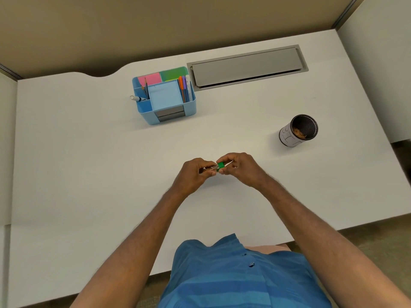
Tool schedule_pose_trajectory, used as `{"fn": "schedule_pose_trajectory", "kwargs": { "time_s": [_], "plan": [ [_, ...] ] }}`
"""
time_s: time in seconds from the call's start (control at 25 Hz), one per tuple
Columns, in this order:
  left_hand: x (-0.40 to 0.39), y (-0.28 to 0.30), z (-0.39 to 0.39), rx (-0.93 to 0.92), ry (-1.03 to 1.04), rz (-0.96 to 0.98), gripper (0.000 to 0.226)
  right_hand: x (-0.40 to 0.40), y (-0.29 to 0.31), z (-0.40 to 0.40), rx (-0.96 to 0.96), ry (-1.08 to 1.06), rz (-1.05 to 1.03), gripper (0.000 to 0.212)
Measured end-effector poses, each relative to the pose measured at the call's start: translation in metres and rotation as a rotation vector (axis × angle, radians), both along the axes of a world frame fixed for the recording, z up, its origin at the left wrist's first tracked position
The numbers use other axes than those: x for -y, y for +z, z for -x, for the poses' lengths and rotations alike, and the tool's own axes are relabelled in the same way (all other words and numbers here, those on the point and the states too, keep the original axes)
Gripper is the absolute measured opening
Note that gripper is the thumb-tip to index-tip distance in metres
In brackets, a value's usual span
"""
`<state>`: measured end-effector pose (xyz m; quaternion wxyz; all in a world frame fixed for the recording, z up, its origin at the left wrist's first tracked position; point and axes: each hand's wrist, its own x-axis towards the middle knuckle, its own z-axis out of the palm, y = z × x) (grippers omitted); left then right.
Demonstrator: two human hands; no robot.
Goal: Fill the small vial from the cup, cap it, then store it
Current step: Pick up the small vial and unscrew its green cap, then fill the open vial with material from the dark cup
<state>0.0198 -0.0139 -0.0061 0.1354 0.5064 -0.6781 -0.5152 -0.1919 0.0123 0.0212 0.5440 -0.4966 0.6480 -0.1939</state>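
Over the middle of the white desk (89, 174), my two hands meet around a small clear vial (211, 168) held nearly level. My left hand (195, 172) grips the vial's body, most of which is hidden by the fingers. My right hand (240, 167) pinches the green cap (220, 166) at the vial's right end. The cup (298, 131), white outside and dark inside with brown bits at its bottom, stands upright to the right, well apart from both hands.
A blue desk organiser (164, 96) with sticky notes, pens and a small drawer stands at the back centre. A grey cable flap (246, 66) lies behind it to the right. Partition walls close the desk at the back and sides.
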Motion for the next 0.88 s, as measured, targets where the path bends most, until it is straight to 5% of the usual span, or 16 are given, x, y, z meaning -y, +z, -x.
{"fn": "schedule_pose_trajectory", "kwargs": {
  "time_s": [0.4, 0.68, 0.88],
  "plan": [
    [0.001, -0.009, -0.014, 0.013, 0.215, -0.084, 0.027, 0.000, -0.035, -0.002, -0.087, -0.216, 0.033, 0.025],
    [-0.009, -0.006, -0.011, 0.018, 0.243, -0.115, 0.025, -0.008, -0.063, -0.008, -0.348, -0.094, 0.174, 0.021],
    [-0.018, 0.001, -0.002, 0.020, 0.250, -0.127, 0.023, -0.010, -0.066, 0.000, -0.287, -0.087, 0.185, 0.030]
  ]
}}
